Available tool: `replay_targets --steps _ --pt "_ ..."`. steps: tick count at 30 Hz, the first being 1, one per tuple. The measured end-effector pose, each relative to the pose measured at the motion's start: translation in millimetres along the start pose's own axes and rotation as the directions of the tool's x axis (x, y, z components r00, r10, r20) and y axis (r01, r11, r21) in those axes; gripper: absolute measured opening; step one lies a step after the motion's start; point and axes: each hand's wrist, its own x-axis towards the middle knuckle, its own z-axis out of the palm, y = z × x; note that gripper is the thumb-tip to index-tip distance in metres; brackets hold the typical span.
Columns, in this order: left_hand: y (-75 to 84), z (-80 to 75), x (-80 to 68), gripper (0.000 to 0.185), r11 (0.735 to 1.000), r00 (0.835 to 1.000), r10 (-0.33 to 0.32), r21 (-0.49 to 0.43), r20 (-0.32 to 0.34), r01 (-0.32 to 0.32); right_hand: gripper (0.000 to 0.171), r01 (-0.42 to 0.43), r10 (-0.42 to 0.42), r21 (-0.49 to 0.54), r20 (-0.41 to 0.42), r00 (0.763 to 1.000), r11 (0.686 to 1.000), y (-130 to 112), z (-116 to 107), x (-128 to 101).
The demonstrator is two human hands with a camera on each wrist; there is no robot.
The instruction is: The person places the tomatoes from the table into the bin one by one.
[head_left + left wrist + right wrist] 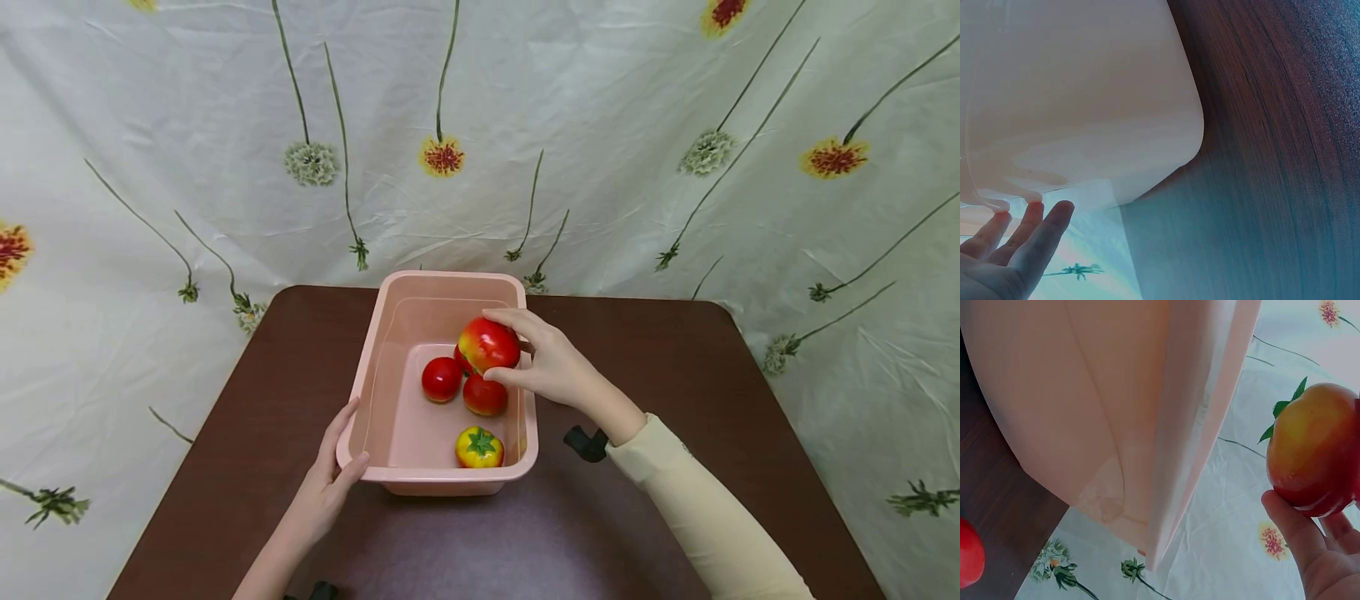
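My right hand [558, 362] holds a large red-and-yellow tomato [487, 344] between thumb and fingers, over the right side of a pink plastic basin [408, 473]. Green leaves show on this tomato [1316, 447] in the right wrist view. Inside the basin lie a red tomato [442, 380], a second red tomato [484, 396] beside it, and one more mostly hidden behind the held one. Nearer the front is a yellow-and-red tomato [479, 448] with a green star-shaped top. My left hand [330, 471] holds the basin's front left corner, thumb over the rim, fingertips [1060, 212] against the outer side.
The basin stands on a dark brown table [637, 342], close to its far edge. Behind and around hangs a white flower-printed cloth [600, 125]. A rounded red thing [969, 553] shows at the left edge of the right wrist view.
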Motion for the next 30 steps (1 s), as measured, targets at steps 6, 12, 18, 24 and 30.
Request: replay_targets --steps 6,12,18,24,30 --pt "-0.3 0.8 -0.2 0.068 1.0 1.0 0.001 0.006 -0.001 -0.001 0.071 0.007 -0.006 -0.016 0.036 0.999 1.0 -1 3 1" --pt "-0.1 0.9 -0.7 0.068 1.0 1.0 -0.011 0.022 -0.005 0.011 0.07 0.007 -0.005 -0.04 0.071 0.997 0.999 -1 8 3" --pt "0.2 0.6 -0.3 0.069 0.999 1.0 -0.019 0.026 -0.004 0.019 0.069 -0.007 0.013 -0.053 0.106 0.994 0.999 -2 9 4" --pt "0.4 1.5 -0.3 0.069 1.0 1.0 -0.003 0.022 -0.008 0.003 0.069 -0.007 0.015 -0.06 0.145 0.989 0.998 -7 10 5" --pt "0.8 1.4 1.2 0.07 1.0 1.0 -0.013 0.011 -0.001 0.013 0.069 0.006 0.005 -0.063 0.175 0.985 0.998 -8 12 7"
